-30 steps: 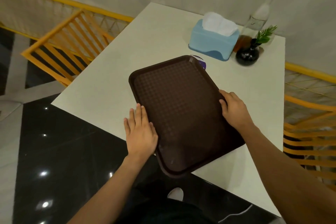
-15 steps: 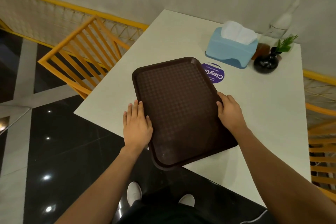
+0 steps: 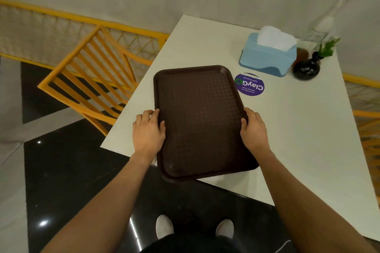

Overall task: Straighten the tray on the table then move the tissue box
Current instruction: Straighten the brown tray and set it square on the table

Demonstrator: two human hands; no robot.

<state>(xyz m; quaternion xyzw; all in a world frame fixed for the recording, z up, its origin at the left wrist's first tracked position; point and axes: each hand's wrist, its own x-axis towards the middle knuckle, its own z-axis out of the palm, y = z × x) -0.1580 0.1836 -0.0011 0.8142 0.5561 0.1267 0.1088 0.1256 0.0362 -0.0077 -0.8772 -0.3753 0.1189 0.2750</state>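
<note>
A dark brown tray (image 3: 197,117) lies on the white table (image 3: 298,129), its near corner hanging over the table's front edge. My left hand (image 3: 148,132) grips its left rim and my right hand (image 3: 253,129) grips its right rim, thumbs on top. A light blue tissue box (image 3: 267,58) with white tissue sticking out stands beyond the tray at the back right, apart from both hands.
A purple round sticker (image 3: 249,84) lies between tray and tissue box. A black vase with a green sprig (image 3: 306,68) and a clear bottle (image 3: 324,22) stand beside the box near the wall. Orange chairs (image 3: 88,80) flank the table.
Both hands have turned the tray so its long sides run more nearly straight away from me, and it has slid left, uncovering the purple sticker. My left hand now grips the rim.
</note>
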